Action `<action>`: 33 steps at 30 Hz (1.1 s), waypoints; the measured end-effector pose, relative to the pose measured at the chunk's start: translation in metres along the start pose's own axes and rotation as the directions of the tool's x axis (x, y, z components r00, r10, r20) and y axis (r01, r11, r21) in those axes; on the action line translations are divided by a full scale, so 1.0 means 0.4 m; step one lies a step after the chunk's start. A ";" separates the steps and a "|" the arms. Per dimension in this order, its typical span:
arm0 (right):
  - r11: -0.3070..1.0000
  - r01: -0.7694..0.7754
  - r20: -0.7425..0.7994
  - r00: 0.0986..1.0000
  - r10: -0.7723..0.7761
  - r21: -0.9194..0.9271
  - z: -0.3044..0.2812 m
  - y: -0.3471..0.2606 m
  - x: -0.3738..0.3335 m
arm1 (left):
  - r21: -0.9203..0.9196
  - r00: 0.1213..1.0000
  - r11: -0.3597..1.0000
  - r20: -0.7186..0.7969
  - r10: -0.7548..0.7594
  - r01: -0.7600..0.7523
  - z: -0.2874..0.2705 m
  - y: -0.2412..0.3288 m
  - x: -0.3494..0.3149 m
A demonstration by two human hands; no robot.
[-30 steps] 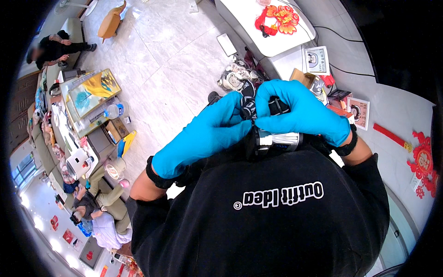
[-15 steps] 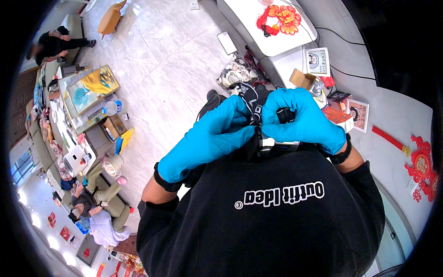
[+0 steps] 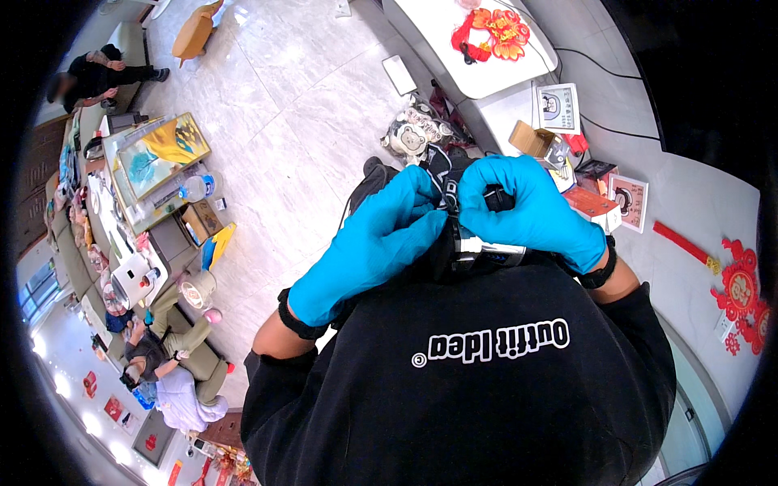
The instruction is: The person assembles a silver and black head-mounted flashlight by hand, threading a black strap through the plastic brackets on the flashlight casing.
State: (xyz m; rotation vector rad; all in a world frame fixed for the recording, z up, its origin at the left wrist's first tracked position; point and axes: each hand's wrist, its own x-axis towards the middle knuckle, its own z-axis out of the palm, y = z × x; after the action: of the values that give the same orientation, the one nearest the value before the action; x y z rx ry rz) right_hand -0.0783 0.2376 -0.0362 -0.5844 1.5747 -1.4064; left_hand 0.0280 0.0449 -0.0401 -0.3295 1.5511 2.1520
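My left hand (image 3: 365,251), in a blue glove, has its thumb and fingers closed on a black strap (image 3: 442,168) with white markings, just in front of my chest. Also gloved in blue, my right hand (image 3: 535,209) pinches the same strap from the other side, its fingers curled into a ring. Through that ring a small black piece (image 3: 498,198) shows. Below the fingertips sits a dark device with a shiny silver edge (image 3: 496,253), partly covered by the hands. What exactly the fingertips grip is hidden.
At the upper right a white table (image 3: 470,73) holds red festive ornaments (image 3: 506,34). Beside it are an opened cardboard box (image 3: 531,139) and framed pictures (image 3: 557,108). A patterned bag (image 3: 417,134) stands beyond my hands. Left, two people sit near a cluttered table with a painting (image 3: 166,154).
My left hand and wrist have shifted slightly to the right. The strap between the hands has moved a little, and more of the device's silver edge shows.
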 end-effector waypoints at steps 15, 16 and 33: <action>0.999 0.004 -0.021 1.000 -0.005 -0.041 0.016 0.007 0.000 | 0.121 0.972 0.990 -0.230 -0.037 0.067 0.033 0.027 -0.025; 0.999 -0.006 -0.022 1.000 0.005 -0.035 0.017 0.007 0.000 | 0.186 0.968 0.980 -0.248 -0.019 0.067 0.034 0.025 -0.027; 0.994 -0.068 -0.004 0.998 0.068 -0.090 0.007 0.019 0.005 | 0.595 0.917 0.751 -0.057 0.394 -0.285 0.004 -0.023 -0.006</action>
State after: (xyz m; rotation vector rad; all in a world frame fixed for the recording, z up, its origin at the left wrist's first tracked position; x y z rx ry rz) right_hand -0.0751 0.2364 -0.0440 -0.5776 1.6501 -1.2904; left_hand 0.0349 0.0483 -0.0461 -0.0271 2.4373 1.7889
